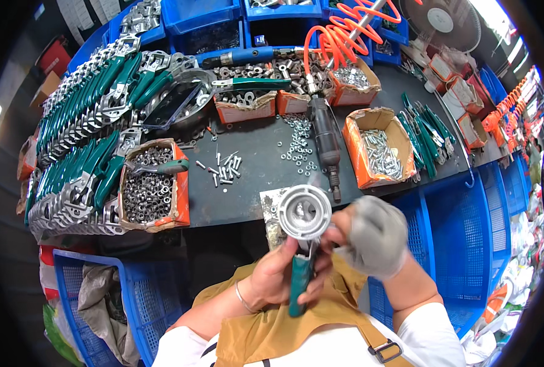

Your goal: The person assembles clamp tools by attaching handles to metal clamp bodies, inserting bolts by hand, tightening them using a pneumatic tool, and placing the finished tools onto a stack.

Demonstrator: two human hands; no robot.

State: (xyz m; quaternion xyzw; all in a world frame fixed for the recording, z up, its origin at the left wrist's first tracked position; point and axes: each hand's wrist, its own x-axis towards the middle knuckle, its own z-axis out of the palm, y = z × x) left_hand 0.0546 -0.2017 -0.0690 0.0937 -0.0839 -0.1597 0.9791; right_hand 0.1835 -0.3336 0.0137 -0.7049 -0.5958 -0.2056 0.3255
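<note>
My left hand [278, 272] is closed around the green handle of a hand tool [301, 281], held upright over my lap. At its top the tool carries a round, ring-shaped silver metal head [304, 212]. My right hand [373, 235], in a grey fingerless-looking glove, is blurred by motion. Its bent fingertips are pinched beside the neck of the tool, just below the ring; what they hold, if anything, is hidden. Behind the ring a small metal plate or fixture [271, 211] sits at the bench's front edge.
A black air screwdriver [327, 137] on an orange coiled hose [339, 40] lies beyond my hands. Loose nuts [298, 147] and pins [228, 168] are scattered on the dark bench [241, 199]. Boxes of nuts [177, 214] and pins [353, 165] flank them. Green-handled tools [94, 153] are stacked left.
</note>
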